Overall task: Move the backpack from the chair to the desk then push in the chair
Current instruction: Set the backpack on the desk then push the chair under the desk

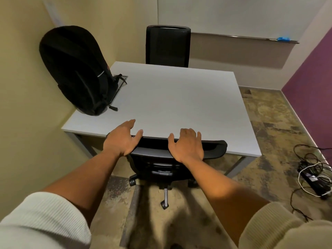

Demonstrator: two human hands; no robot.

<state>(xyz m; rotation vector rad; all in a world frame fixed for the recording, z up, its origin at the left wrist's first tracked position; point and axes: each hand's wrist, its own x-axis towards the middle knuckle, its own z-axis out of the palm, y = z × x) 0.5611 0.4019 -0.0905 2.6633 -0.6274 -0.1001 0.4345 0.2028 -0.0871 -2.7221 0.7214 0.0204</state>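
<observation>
Both hands rest on the office chair's (212, 148) backrest top, pushed against the desk (179, 97) edge. The left hand (122, 141) lies open with fingers spread; the right hand (187, 145) curls loosely over the rim. The black backpack (75, 69) stands on the desk's far-left corner, leaning on the wall, long axis upright, tilted.

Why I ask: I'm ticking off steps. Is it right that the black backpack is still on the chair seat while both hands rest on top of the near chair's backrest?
Not quite. The head view shows the black backpack standing on the desk, leaning against the wall. Left hand and right hand do rest on top of the near chair's backrest.
</observation>
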